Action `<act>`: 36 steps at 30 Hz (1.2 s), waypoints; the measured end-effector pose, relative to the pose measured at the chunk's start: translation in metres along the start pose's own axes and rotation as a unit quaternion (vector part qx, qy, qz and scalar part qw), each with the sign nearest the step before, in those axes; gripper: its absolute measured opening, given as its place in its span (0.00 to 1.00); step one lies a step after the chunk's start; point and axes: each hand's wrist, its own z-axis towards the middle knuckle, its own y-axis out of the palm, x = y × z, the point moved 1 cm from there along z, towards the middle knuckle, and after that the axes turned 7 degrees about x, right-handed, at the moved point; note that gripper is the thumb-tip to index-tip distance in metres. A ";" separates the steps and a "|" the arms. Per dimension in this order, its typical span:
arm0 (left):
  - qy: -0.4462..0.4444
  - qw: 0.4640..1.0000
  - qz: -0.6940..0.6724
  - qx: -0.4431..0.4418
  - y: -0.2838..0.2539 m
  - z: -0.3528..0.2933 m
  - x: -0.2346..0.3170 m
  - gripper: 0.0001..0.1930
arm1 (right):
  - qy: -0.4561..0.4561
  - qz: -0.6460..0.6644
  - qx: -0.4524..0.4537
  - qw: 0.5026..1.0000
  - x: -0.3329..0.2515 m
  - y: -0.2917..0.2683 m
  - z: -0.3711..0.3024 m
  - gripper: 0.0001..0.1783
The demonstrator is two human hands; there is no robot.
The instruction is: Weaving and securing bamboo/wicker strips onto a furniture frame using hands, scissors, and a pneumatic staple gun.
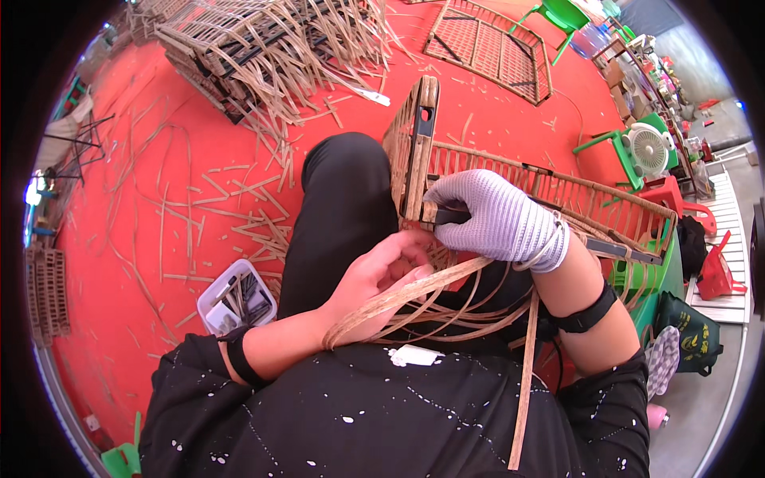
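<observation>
A rattan frame (550, 187) with dark metal bars leans across my lap, its upright corner (421, 151) in front of me. My right hand (490, 215), in a light knitted glove, is closed round a dark bar at that corner, where rattan is wound. My bare left hand (384, 267) is just below, its fingers curled in near the corner; what they hold, if anything, is hidden. A long rattan strip (414, 288) crosses my left wrist and runs up toward the gloved hand. More strips loop over my lap, and one end (522, 390) hangs over my shirt.
Cut strips (247, 207) litter the red floor (135, 263). A white tub (211, 299) of small tools stands at my left. Stacked frames with loose strip ends (239, 48) are at far left, another frame (490, 48) beyond. At right are green chairs and a fan (647, 147).
</observation>
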 end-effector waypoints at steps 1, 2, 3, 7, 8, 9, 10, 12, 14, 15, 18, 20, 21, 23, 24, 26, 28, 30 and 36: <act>-0.011 1.000 -0.014 0.016 -0.001 0.000 -0.001 0.21 | -0.003 -0.009 0.007 1.000 -0.001 0.001 0.000 0.21; -0.017 0.999 -0.031 0.026 0.000 0.000 -0.003 0.21 | 0.003 -0.018 0.004 1.000 -0.001 0.002 -0.001 0.21; -0.032 0.999 -0.018 0.034 -0.003 0.000 -0.003 0.21 | 0.009 -0.030 0.001 0.999 -0.001 0.003 -0.001 0.21; 0.028 0.999 0.003 -0.018 -0.003 -0.001 -0.004 0.23 | -0.015 -0.047 0.036 0.998 -0.004 0.004 -0.002 0.22; 0.024 1.000 -0.001 -0.016 -0.003 -0.002 -0.004 0.24 | -0.014 -0.053 0.037 0.998 -0.005 0.004 -0.002 0.22; 0.016 1.000 -0.002 -0.021 -0.004 -0.002 -0.003 0.24 | -0.014 -0.059 0.038 0.997 -0.005 0.003 -0.002 0.22; 0.005 1.000 -0.006 0.000 -0.004 -0.001 -0.003 0.25 | -0.013 -0.066 0.039 0.997 -0.006 0.002 -0.003 0.22; -0.020 0.999 -0.013 0.026 -0.008 -0.002 0.000 0.25 | 0.015 -0.069 0.007 0.997 -0.007 0.001 -0.003 0.22; -0.019 1.000 -0.008 0.021 -0.008 -0.002 0.003 0.24 | 0.020 -0.070 0.003 0.997 -0.007 0.001 -0.002 0.22; -0.014 1.000 -0.011 0.020 -0.008 -0.002 0.003 0.23 | 0.011 -0.068 0.013 0.998 -0.008 0.001 -0.002 0.22; -0.006 0.999 -0.029 0.024 -0.006 0.000 0.003 0.21 | -0.002 -0.058 0.028 0.998 -0.007 0.003 -0.002 0.22; -0.008 0.999 -0.033 0.022 -0.006 0.001 0.001 0.20 | 0.001 -0.060 0.030 0.998 -0.005 0.003 -0.003 0.22; -0.012 0.999 -0.030 0.017 -0.007 0.001 0.000 0.19 | 0.006 -0.065 0.028 0.997 -0.004 0.003 -0.003 0.22; -0.011 1.000 -0.023 0.016 -0.011 0.003 -0.001 0.18 | 0.008 -0.059 0.031 0.998 -0.002 0.002 -0.005 0.22; -0.009 1.000 -0.020 0.018 -0.013 0.004 -0.002 0.17 | 0.007 -0.047 0.035 0.998 -0.001 0.002 -0.005 0.22; -0.001 0.999 -0.031 0.016 -0.017 0.007 -0.002 0.16 | 0.004 -0.031 0.049 0.998 0.000 0.003 -0.007 0.22; 0.000 0.999 -0.052 0.013 -0.019 0.010 -0.001 0.15 | 0.010 -0.030 0.062 0.998 0.000 0.005 -0.009 0.22; 0.016 1.000 -0.024 -0.012 -0.017 0.010 0.000 0.14 | 0.000 -0.040 0.075 0.996 -0.001 0.006 -0.011 0.21; 0.054 0.996 0.068 0.005 -0.001 0.005 -0.001 0.14 | -0.041 -0.102 0.132 0.985 -0.002 0.009 -0.016 0.18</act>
